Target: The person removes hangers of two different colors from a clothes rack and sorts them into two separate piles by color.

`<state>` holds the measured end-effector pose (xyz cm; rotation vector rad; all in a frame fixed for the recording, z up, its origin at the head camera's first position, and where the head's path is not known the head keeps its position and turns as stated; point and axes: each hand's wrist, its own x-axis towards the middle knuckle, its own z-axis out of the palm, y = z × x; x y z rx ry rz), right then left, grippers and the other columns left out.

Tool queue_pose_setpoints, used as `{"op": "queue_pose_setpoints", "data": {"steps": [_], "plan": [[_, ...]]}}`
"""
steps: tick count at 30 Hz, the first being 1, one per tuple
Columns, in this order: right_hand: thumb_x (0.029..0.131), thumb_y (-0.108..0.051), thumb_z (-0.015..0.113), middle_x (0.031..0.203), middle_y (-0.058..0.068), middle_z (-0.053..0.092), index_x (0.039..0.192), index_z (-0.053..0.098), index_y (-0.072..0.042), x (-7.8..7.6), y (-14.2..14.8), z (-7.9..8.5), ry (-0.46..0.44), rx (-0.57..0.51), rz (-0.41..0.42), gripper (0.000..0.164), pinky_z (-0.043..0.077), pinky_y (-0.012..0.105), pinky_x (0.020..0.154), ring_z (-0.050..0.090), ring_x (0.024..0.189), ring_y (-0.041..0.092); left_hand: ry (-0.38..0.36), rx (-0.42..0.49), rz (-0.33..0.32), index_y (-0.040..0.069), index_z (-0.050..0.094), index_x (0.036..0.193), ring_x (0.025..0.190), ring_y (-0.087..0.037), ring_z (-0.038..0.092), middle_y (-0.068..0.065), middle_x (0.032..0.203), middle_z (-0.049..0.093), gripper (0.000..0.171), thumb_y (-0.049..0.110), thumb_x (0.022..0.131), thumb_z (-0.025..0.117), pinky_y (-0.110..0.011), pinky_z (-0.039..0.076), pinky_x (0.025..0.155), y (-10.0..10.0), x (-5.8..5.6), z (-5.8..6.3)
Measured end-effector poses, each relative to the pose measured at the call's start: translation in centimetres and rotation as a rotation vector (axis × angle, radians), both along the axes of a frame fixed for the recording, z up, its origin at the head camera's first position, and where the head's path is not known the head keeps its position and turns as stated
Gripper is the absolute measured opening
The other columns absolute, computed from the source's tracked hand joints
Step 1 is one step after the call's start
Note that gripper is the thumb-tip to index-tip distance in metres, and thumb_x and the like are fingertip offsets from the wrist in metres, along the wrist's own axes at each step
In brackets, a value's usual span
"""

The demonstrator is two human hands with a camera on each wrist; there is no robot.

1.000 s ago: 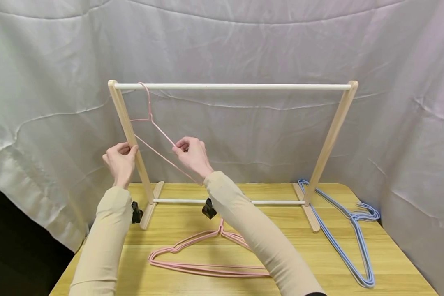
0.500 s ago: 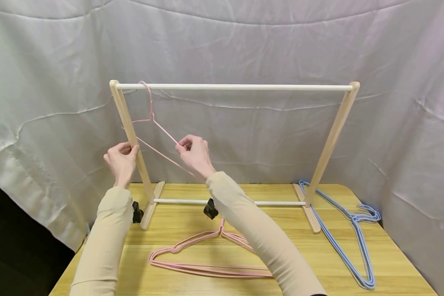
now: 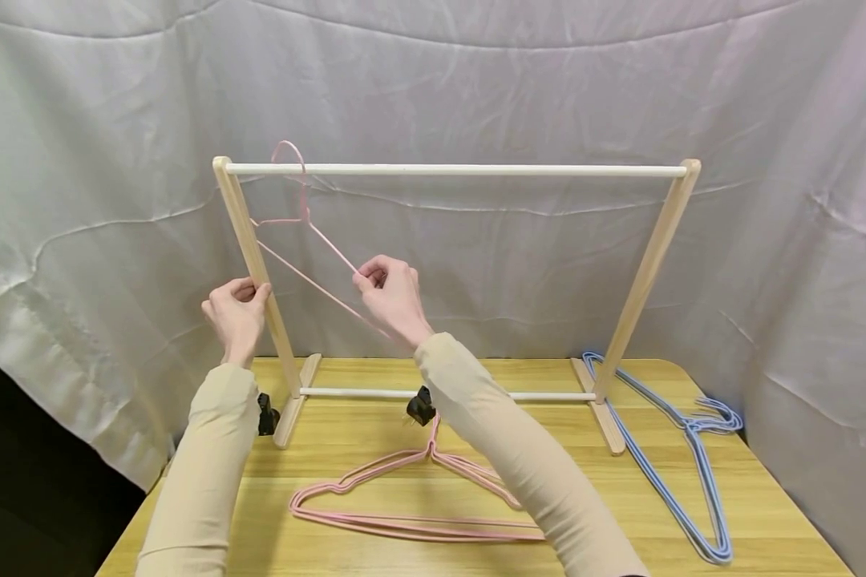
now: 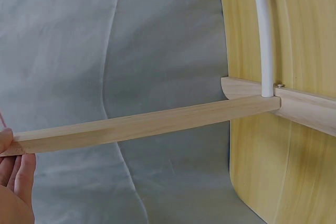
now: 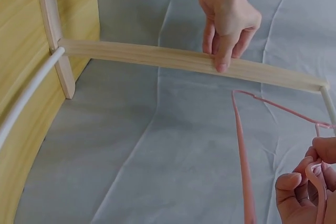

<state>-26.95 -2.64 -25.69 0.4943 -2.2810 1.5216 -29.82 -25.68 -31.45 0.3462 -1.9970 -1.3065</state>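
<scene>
My left hand (image 3: 238, 316) holds the left wooden post (image 3: 242, 220) of a small clothes rack, thumb on one side and fingers on the other. In the left wrist view the same post (image 4: 131, 127) runs out from my fingertips. With my right hand (image 3: 395, 298) I pinch one shoulder of a pink hanger (image 3: 332, 247). Its hook arches over the white top rail (image 3: 491, 170) near the left end, the curve standing clear above the rail. The hanger's far end passes behind the post. Seen from the right wrist, the pink hanger (image 5: 241, 156) slants below the post.
Several pink hangers (image 3: 411, 522) lie stacked on the wooden table (image 3: 375, 561), partly under my right sleeve. A bundle of blue hangers (image 3: 703, 473) lies by the rack's right foot (image 3: 606, 421). A low white crossbar (image 3: 548, 396) joins the feet; a grey curtain hangs behind.
My right hand has moved up and to the right with the pink hanger, whose hook has risen off the top rail. My left hand stays on the post.
</scene>
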Motion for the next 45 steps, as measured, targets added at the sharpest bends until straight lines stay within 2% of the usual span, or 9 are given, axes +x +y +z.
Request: {"op": "queue_pose_setpoints", "data": {"steps": [9, 17, 24, 33, 38, 45], "plan": [[0.092, -0.01, 0.07, 0.066, -0.004, 0.054, 0.088, 0.071, -0.003, 1.0, 1.4, -0.2, 0.043, -0.078, 0.033, 0.008, 0.036, 0.017, 0.06, 0.047, 0.062, 0.008, -0.009, -0.003, 0.003, -0.001, 0.075, 0.112, 0.13, -0.03, 0.045, -0.025, 0.115, 0.072, 0.029, 0.018, 0.091, 0.073, -0.043, 0.026, 0.11, -0.1, 0.0, 0.0], [0.091, -0.008, 0.07, 0.067, -0.002, 0.056, 0.088, 0.07, -0.002, 1.9, 3.5, -1.5, 0.063, -0.119, 0.052, 0.006, 0.037, 0.017, 0.058, 0.047, 0.061, 0.008, -0.019, -0.009, 0.002, -0.001, 0.075, 0.113, 0.129, -0.03, 0.044, -0.024, 0.115, 0.072, 0.029, 0.02, 0.092, 0.072, -0.043, 0.026, 0.109, 0.0, 0.1, 0.0], [0.091, -0.005, 0.069, 0.067, 0.004, 0.058, 0.087, 0.07, 0.0, 2.7, 5.6, -3.7, 0.07, -0.129, 0.077, 0.007, 0.036, 0.017, 0.056, 0.047, 0.06, 0.008, -0.014, -0.006, -0.002, -0.002, 0.075, 0.113, 0.131, -0.03, 0.044, -0.025, 0.115, 0.072, 0.03, 0.02, 0.092, 0.073, -0.044, 0.027, 0.11, 0.0, 0.1, 0.0], [0.091, -0.002, 0.069, 0.073, 0.021, 0.063, 0.088, 0.07, 0.003, 3.9, 8.5, -7.4, 0.06, -0.15, 0.075, 0.006, 0.039, 0.017, 0.057, 0.049, 0.06, 0.006, -0.021, -0.009, 0.002, -0.001, 0.074, 0.114, 0.132, -0.031, 0.045, -0.024, 0.116, 0.072, 0.031, 0.02, 0.092, 0.073, -0.044, 0.028, 0.111, -0.1, 0.0, 0.0], [0.092, -0.002, 0.068, 0.075, 0.021, 0.063, 0.089, 0.069, 0.003, 4.5, 10.1, -9.5, 0.036, -0.143, 0.083, 0.006, 0.04, 0.016, 0.058, 0.05, 0.063, 0.004, -0.022, -0.006, 0.001, -0.001, 0.074, 0.115, 0.132, -0.031, 0.044, -0.023, 0.116, 0.072, 0.031, 0.02, 0.092, 0.073, -0.044, 0.027, 0.111, 0.0, 0.0, 0.1], [0.093, -0.002, 0.067, 0.075, 0.021, 0.063, 0.09, 0.068, 0.004, 5.2, 12.0, -11.6, 0.041, -0.112, 0.108, 0.007, 0.042, 0.016, 0.061, 0.05, 0.064, 0.002, -0.018, -0.005, 0.0, -0.001, 0.074, 0.115, 0.133, -0.031, 0.044, -0.024, 0.116, 0.072, 0.032, 0.021, 0.092, 0.073, -0.045, 0.027, 0.111, 0.0, 0.0, 0.0]]}}
